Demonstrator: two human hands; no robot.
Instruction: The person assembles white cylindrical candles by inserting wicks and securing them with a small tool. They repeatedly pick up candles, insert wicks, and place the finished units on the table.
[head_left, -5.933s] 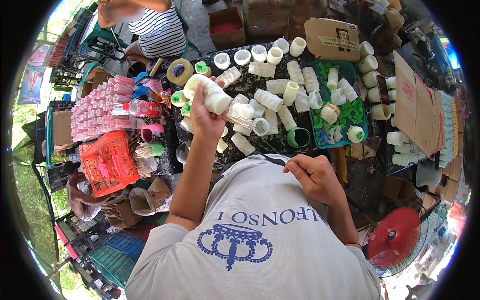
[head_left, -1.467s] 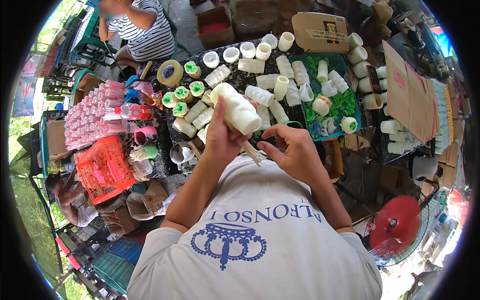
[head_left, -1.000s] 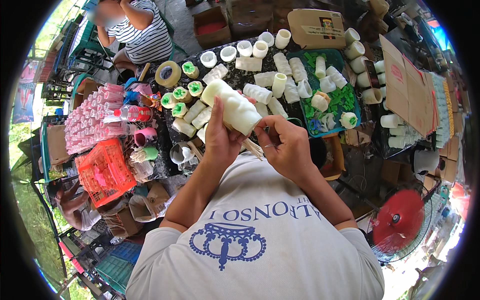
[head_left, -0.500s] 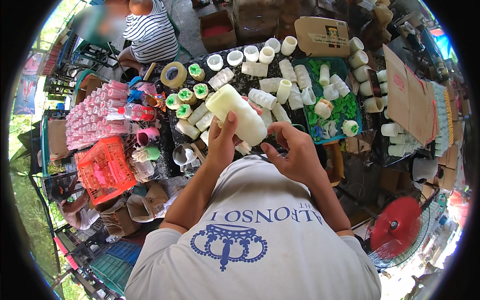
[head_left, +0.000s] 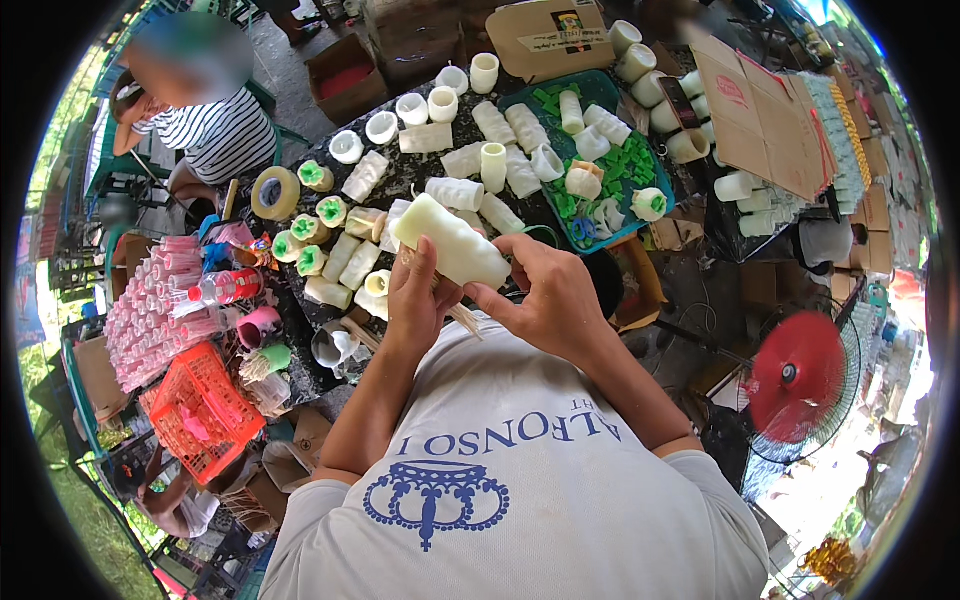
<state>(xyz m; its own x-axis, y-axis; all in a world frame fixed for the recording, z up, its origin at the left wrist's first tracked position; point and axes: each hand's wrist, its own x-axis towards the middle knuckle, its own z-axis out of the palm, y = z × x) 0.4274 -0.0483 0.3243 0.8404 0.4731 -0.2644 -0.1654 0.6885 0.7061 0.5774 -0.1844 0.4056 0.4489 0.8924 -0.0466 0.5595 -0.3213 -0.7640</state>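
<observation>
Both my hands are round a pale greenish-white pillar candle [head_left: 456, 243] with a wavy side, held tilted above the table's near edge. My left hand [head_left: 412, 300] grips it from below, thumb up along its side. The fingers and thumb of my right hand [head_left: 545, 290] close on its lower right end. A bundle of thin pale sticks [head_left: 466, 319] pokes out under my left hand; what holds it is hidden. Beyond, several wavy white wax cylinders [head_left: 455, 194] lie on the dark table [head_left: 335, 378]. Left of them stand candles with green tops [head_left: 331, 211].
A teal tray [head_left: 655, 170] with green scraps lies right of the cylinders. A tape roll [head_left: 274, 193], pink tubes [head_left: 160, 310], a bottle [head_left: 226, 287] and an orange basket [head_left: 206, 413] are at left. A red fan [head_left: 797, 376] stands at right. Another person in stripes [head_left: 221, 140] sits far left.
The whole view has shifted, with the table things now further left. My right hand has come onto the candle's end, and the candle has turned to lie flatter.
</observation>
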